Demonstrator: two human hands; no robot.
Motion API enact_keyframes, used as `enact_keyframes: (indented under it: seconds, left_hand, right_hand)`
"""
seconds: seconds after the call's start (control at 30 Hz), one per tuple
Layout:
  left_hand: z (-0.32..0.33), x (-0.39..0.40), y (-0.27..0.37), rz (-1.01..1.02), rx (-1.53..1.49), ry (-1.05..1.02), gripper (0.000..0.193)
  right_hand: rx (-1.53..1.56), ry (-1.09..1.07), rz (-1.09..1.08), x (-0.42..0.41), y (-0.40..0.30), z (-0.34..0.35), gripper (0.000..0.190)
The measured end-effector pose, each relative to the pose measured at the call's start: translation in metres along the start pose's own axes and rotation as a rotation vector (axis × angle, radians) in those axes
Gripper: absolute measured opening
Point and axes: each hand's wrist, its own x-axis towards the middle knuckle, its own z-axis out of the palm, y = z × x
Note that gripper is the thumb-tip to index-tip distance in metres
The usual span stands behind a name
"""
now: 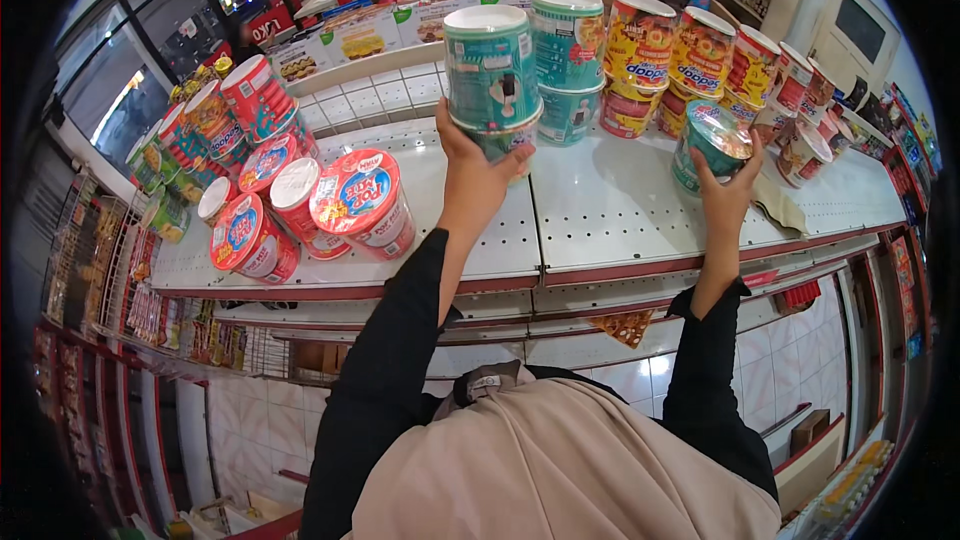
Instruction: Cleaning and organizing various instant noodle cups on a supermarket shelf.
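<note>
My left hand (480, 172) grips a stack of two teal instant noodle cups (493, 79), the upper one turned with its white base up. Behind and to the right of it stands a similar teal stack (566, 64). Toward the right, my right hand (726, 184) holds a single teal noodle cup (705, 142), its printed lid facing up. Whether that cup rests on the white perforated shelf (600, 229) is hard to tell. A folded beige cloth (780, 206) lies on the shelf just right of my right hand.
Yellow-and-red Sedaap cups (637, 45) stand stacked along the back right. Red Pop Mie cups (364, 202) cluster at the left, with more stacked cups (259, 101) behind. A wire grid (337, 101) borders the back edge. Lower shelves (480, 315) lie beneath the red front edge.
</note>
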Motion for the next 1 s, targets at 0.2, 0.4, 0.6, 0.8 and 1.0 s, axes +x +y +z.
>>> enact_keyframes:
  seconds: [0.2, 0.4, 0.6, 0.8, 1.0]
  left_hand:
    - [0.007, 0.029, -0.011, -0.052, 0.101, 0.058, 0.117]
    - [0.008, 0.05, -0.033, -0.023, 0.078, 0.068, 0.115]
    - [0.006, 0.065, -0.049, -0.032, -0.011, 0.051, 0.113]
    - [0.007, 0.063, -0.049, 0.03, 0.006, 0.07, 0.116]
    - [0.005, 0.057, -0.048, 0.057, 0.007, 0.082, 0.116]
  right_hand:
    - [-0.004, -0.005, -0.026, -0.001, -0.002, -0.002, 0.089]
    - [0.041, -0.015, -0.023, -0.001, 0.004, -0.002, 0.089]
    - [0.097, -0.049, 0.001, 0.0, 0.004, -0.002, 0.09]
    - [0.068, -0.054, -0.015, -0.001, 0.003, -0.002, 0.089]
    - [0.169, -0.21, -0.06, -0.008, -0.024, 0.001, 0.092]
